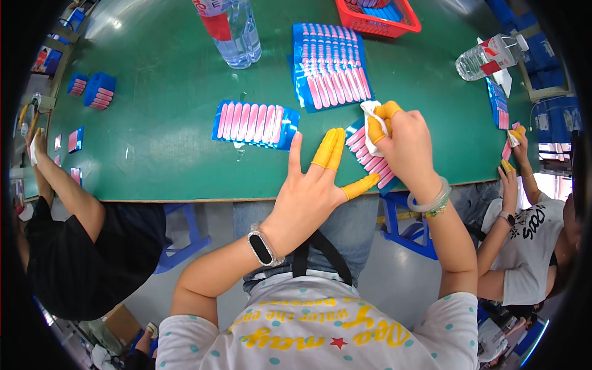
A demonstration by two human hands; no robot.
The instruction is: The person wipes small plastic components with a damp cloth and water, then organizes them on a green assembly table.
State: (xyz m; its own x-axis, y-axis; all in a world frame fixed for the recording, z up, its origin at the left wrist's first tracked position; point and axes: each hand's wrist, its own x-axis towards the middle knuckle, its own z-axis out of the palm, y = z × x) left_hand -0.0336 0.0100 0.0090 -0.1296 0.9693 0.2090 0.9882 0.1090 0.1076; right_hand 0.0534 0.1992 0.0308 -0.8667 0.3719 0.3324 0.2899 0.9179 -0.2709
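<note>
On the green table (185, 166), a blue sheet with a row of slim pink handle-like pieces (374, 164) lies partly under my right hand (407, 145). That hand is closed on a folded white cloth (372, 126), pressed against the pink pieces. Yellow finger cots cover some of its fingertips. My left hand (311, 194) is spread out, with yellow cots on the thumb and two fingers. Its thumb tip rests at the near-left edge of this sheet. The bare index fingertip is beside another blue sheet of pink pieces (250, 122).
Beyond my hands lies a larger stack of blue sheets with pink pieces (336, 68). A red basket (385, 26) stands at the far edge, with a water bottle (237, 37) left of it and another bottle (487, 58) to the right. Co-workers sit at both sides, handling similar pieces.
</note>
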